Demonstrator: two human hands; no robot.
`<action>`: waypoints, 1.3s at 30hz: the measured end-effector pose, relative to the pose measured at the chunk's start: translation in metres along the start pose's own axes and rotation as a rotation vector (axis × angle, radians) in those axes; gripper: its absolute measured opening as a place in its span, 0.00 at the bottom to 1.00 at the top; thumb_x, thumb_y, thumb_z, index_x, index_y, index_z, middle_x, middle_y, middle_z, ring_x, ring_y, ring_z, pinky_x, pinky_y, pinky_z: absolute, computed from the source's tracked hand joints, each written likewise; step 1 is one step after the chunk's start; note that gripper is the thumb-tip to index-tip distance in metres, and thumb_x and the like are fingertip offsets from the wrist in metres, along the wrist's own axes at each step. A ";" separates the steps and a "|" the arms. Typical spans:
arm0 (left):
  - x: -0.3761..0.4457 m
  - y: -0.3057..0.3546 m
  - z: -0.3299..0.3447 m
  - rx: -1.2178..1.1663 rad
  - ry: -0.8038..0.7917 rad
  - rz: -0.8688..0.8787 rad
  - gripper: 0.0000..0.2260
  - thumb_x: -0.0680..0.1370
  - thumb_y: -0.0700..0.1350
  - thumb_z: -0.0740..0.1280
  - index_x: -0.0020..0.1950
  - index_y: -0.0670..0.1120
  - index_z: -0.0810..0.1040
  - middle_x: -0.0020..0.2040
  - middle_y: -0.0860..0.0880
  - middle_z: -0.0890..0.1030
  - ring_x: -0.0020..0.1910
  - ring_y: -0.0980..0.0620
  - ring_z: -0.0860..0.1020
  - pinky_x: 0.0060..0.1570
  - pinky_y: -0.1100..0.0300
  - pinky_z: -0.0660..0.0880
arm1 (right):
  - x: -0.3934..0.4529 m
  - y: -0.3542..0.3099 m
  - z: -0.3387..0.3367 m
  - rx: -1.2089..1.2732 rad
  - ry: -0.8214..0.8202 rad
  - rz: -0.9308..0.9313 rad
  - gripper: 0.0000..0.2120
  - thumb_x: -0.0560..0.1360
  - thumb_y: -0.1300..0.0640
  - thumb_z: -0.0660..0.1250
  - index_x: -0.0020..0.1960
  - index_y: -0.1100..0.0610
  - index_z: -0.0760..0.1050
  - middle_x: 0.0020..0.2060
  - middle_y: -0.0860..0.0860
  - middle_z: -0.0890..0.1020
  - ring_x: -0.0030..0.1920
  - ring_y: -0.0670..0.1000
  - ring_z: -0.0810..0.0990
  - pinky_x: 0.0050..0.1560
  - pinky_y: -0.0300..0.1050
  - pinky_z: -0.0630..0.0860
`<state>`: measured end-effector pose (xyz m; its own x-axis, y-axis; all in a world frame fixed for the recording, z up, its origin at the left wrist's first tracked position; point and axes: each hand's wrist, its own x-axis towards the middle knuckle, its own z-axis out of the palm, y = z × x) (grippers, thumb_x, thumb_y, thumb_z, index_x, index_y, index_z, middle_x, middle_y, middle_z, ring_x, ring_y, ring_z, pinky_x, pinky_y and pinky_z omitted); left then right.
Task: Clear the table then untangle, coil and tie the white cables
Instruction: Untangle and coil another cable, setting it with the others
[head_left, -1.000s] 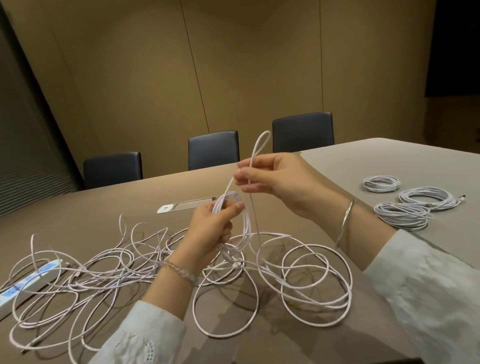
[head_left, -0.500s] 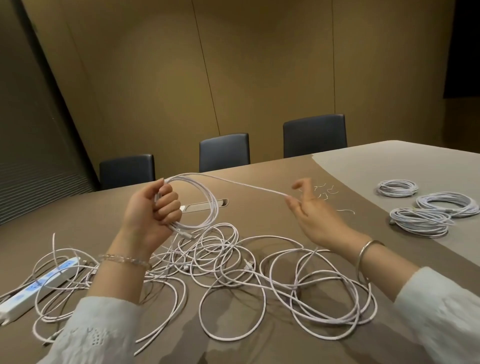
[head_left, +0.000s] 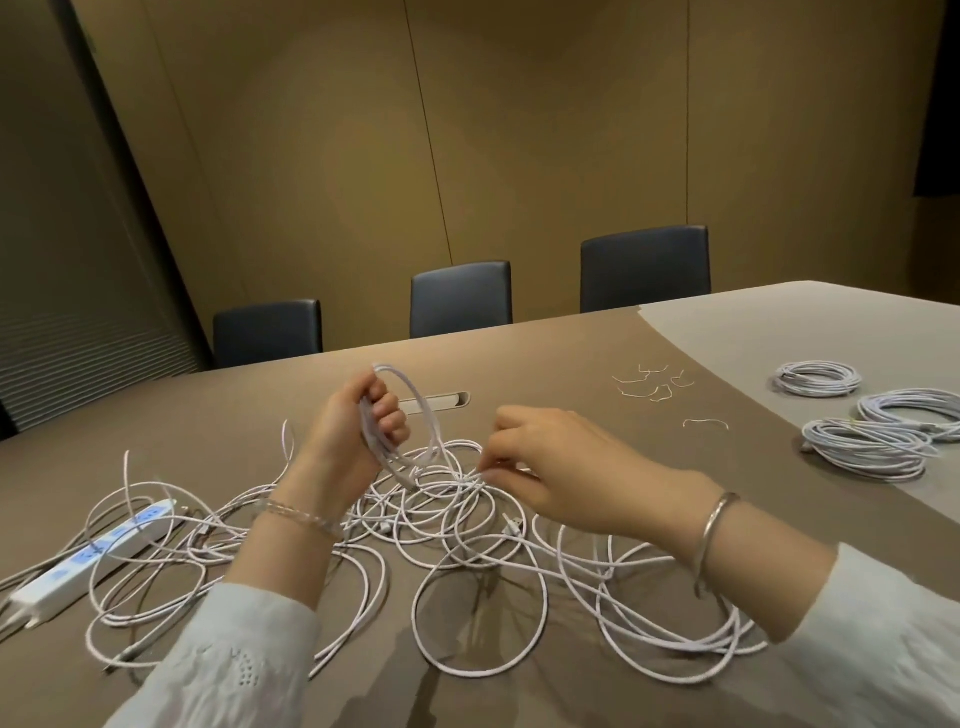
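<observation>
A: Obs., head view. Left hand (head_left: 363, 421) is raised just above the brown matte counter (head_left: 519, 358), fingers curled round a small coil of thin white cable (head_left: 410, 415); loops stand upright, approx. three or four turns, exact count unclear.

B: Right hand?

A: Right hand (head_left: 550, 462) sits low, fingertips pinching a strand at the top of the loose tangle of white cables (head_left: 467, 545). Silver bangle (head_left: 714, 540) on right wrist, clear beaded bracelet (head_left: 301, 512) on left.

B: Where does the tangle lie?

A: Spread flat on counter, near edge, under and between both forearms. The held coil trails down into it. White power strip with blue sockets (head_left: 88, 561) at far left, cable loops lying over it.

B: Finished items?

A: Three tied coils of white cable (head_left: 862, 436) at right, well apart from the tangle; two touching or nearly so, third just behind. Short white twist ties (head_left: 652, 384) scattered between, one lying apart nearer the coils.

B: Background?

A: Three dark chairs (head_left: 460, 299) at counter's far side, tan panel wall (head_left: 519, 156).
</observation>
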<state>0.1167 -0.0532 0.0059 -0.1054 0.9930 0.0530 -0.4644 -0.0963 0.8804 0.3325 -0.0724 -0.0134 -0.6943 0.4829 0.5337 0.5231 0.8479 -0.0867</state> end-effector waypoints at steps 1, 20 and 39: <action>-0.003 -0.005 0.008 0.059 -0.004 0.008 0.18 0.84 0.47 0.54 0.34 0.47 0.62 0.24 0.51 0.63 0.21 0.55 0.63 0.27 0.63 0.63 | 0.006 -0.005 -0.002 0.019 -0.009 -0.029 0.08 0.79 0.53 0.65 0.52 0.53 0.81 0.43 0.43 0.70 0.45 0.52 0.77 0.44 0.46 0.71; -0.022 -0.022 0.027 0.528 -0.487 -0.392 0.19 0.79 0.56 0.57 0.33 0.46 0.71 0.23 0.53 0.55 0.20 0.58 0.51 0.20 0.69 0.47 | 0.010 0.033 -0.012 0.741 -0.058 0.347 0.19 0.63 0.48 0.81 0.44 0.54 0.74 0.29 0.47 0.78 0.31 0.44 0.74 0.30 0.38 0.72; -0.004 0.041 -0.029 -0.203 -0.194 0.109 0.21 0.83 0.53 0.56 0.30 0.50 0.68 0.24 0.55 0.54 0.22 0.57 0.50 0.17 0.65 0.52 | -0.049 0.102 0.016 0.881 -0.019 0.688 0.05 0.74 0.66 0.71 0.43 0.63 0.75 0.38 0.65 0.82 0.35 0.57 0.80 0.40 0.48 0.79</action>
<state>0.0724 -0.0635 0.0276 -0.0034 0.9686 0.2487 -0.6283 -0.1955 0.7530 0.4124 -0.0060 -0.0617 -0.4028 0.9060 0.1303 0.2711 0.2541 -0.9284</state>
